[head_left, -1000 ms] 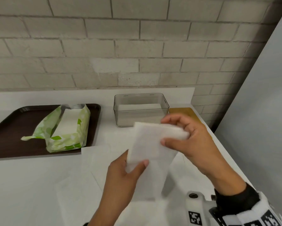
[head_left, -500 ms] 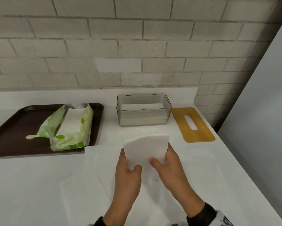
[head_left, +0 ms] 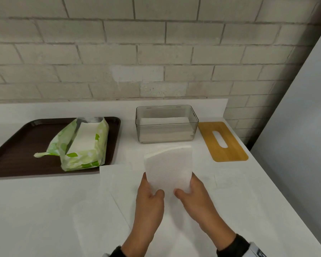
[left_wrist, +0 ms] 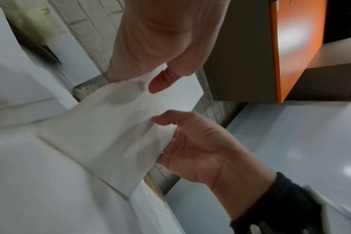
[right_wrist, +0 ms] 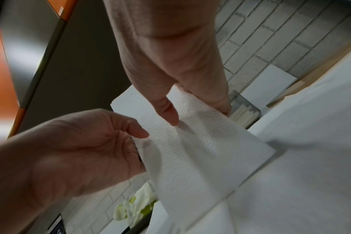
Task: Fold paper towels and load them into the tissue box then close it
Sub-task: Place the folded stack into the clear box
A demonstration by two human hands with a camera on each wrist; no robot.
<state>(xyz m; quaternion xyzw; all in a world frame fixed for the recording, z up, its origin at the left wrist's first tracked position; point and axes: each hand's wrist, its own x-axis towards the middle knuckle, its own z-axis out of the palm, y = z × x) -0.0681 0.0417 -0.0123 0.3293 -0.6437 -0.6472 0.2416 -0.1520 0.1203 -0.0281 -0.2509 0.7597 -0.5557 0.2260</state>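
White embossed paper, a folded paper towel (head_left: 168,168), is pinched at its lower corners by the left hand (head_left: 150,202) and the right hand (head_left: 195,198), thumbs on the near face, fingers behind. A second ago a long strip was being held loosely at top and bottom; half a second ago it had been doubled over; now the sheet is held squarer and raised closer to the clear tissue box (head_left: 166,124). The fold is judged done, and loading is what remains. Folded towels are already stacked in the box. Beside it the wooden slotted lid (head_left: 230,145) is left off, so closing is not yet possible. Loose sheets (head_left: 118,182) lie on the white counter (head_left: 35,210); the green towel pack (head_left: 83,145) rests on the brown tray (head_left: 16,151).
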